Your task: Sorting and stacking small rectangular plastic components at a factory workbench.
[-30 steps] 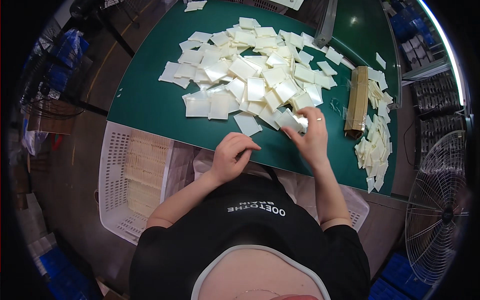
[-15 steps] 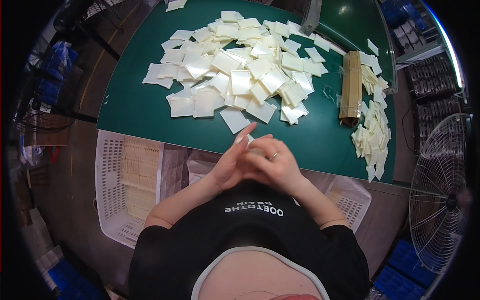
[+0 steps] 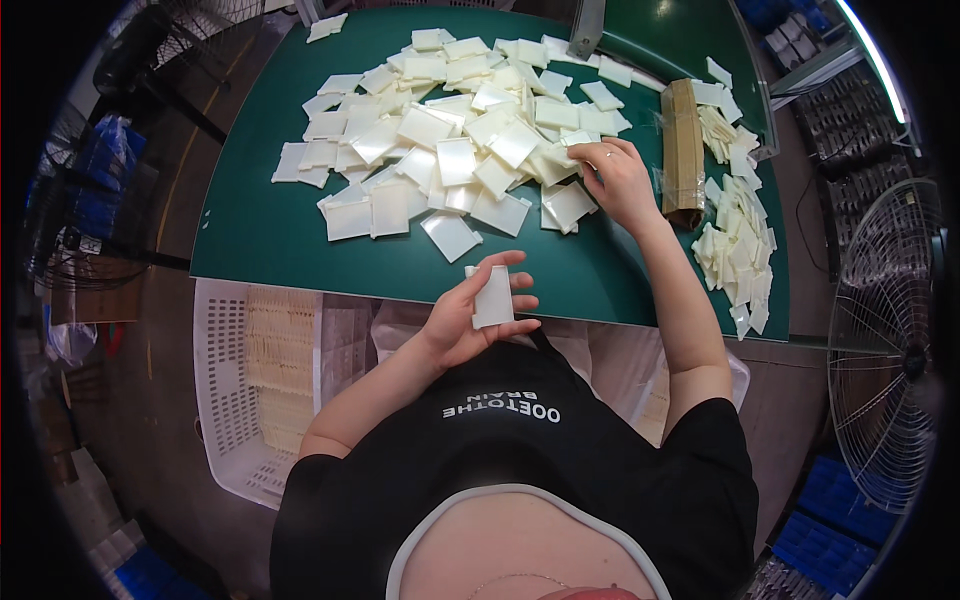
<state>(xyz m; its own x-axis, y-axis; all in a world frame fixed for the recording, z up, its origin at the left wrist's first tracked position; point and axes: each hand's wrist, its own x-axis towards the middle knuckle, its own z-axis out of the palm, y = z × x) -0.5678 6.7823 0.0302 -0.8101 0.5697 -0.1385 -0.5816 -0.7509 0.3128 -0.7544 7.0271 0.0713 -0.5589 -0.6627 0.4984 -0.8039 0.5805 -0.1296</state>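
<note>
In front of my body, just off the near edge of the green table [image 3: 330, 265], my left hand [image 3: 462, 325] holds a small white rectangular plastic plate [image 3: 492, 298] across its palm, thumb over one side. My right hand [image 3: 618, 180] reaches to the right side of a big heap of similar white plastic plates [image 3: 440, 125]. Its thumb and fingers close on a plate [image 3: 562, 163] at the heap's edge; the fingertips partly hide the grip. Loose plates lie overlapping and at different angles in the heap.
Right of the heap stands a long brown cardboard strip [image 3: 683, 150], with a second pile of white pieces [image 3: 738, 245] beyond it. Below the table's near edge sits a white perforated basket [image 3: 225, 385] of stacked pieces. A wire-guarded fan [image 3: 885, 350] stands at the right.
My hands, together before, are now apart. The right has moved up and right to the heap; the left has turned palm up, showing the plate. The view has shifted slightly.
</note>
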